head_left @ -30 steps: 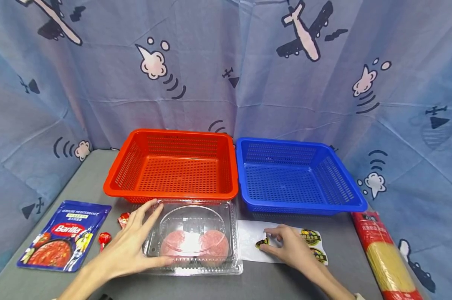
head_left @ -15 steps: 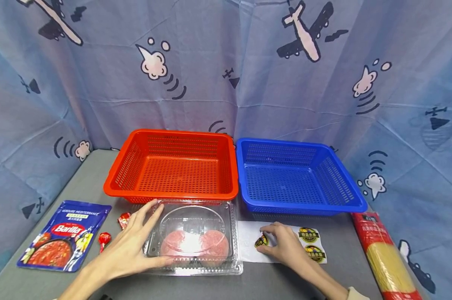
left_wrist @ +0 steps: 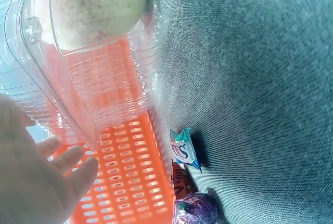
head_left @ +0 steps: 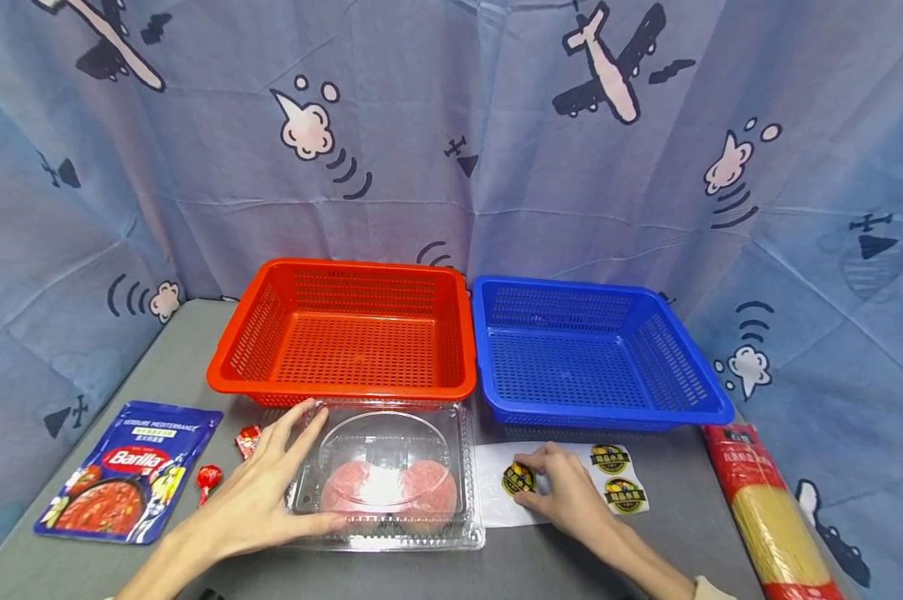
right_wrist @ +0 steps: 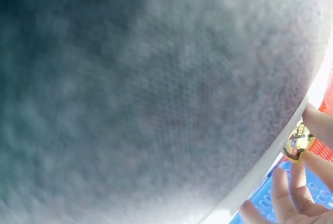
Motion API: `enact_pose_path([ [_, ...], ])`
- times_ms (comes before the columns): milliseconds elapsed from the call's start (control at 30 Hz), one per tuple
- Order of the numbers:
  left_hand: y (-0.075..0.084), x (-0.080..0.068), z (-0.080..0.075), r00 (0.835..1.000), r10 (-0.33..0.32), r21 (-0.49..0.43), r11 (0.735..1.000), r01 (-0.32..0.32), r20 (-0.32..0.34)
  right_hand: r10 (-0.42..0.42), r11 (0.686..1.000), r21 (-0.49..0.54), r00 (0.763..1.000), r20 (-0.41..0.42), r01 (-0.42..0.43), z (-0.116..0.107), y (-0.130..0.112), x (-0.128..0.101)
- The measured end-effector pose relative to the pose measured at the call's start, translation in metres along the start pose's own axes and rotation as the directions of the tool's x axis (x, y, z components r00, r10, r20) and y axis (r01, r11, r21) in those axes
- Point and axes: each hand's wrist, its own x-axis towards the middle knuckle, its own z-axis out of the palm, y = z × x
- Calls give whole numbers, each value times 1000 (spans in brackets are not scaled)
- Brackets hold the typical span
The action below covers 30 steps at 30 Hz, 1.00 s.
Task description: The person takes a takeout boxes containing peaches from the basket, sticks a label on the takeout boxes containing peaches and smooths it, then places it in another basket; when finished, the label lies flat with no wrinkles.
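Note:
A clear plastic clamshell box (head_left: 462, 479) lies shut in front of the red basket, with two pink round fruits (head_left: 428, 487), like peaches, inside. My left hand (head_left: 267, 487) rests against its left side, thumb along the front and fingers spread toward the back corner. To the right of the box lies a white backing sheet (head_left: 492, 504) bearing round black-and-gold stickers (head_left: 625, 494). Over this sheet my right hand (head_left: 564, 487) pinches one round sticker (head_left: 519, 478) between thumb and index finger. In the right wrist view that sticker (right_wrist: 299, 141) shows bent between the fingertips.
Behind the box stand a red basket (head_left: 338, 390) and a blue basket (head_left: 616, 414). A blue sauce pouch (head_left: 132, 475) and a red lollipop (head_left: 208, 477) lie at left, a noodle pack (head_left: 777, 517) at right. Small wrapped candies (left_wrist: 184, 148) show in the left wrist view.
The sticker in my right hand has turned from curled to nearly flat, its printed face now showing. The backing sheet's other stickers have shifted slightly left. My left hand and the box stay put.

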Motion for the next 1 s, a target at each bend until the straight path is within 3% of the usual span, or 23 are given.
enact_pose_path([
  [467,-1,0,-1,1000,13,-8,1000,-13,1,-12,1000,-8,1000,-5,12,0,-4,-2],
  [700,0,0,0,1000,14,-12,1000,-14,4,-64,998,29,998,11,64,-1,0,-1],
  [833,0,0,-1,1000,3,-16,1000,-3,13,-93,989,116,995,27,90,-3,0,-1],
  [1000,-1,0,-1,1000,-9,-21,1000,9,24,-138,955,268,990,12,130,-12,-8,-1],
])
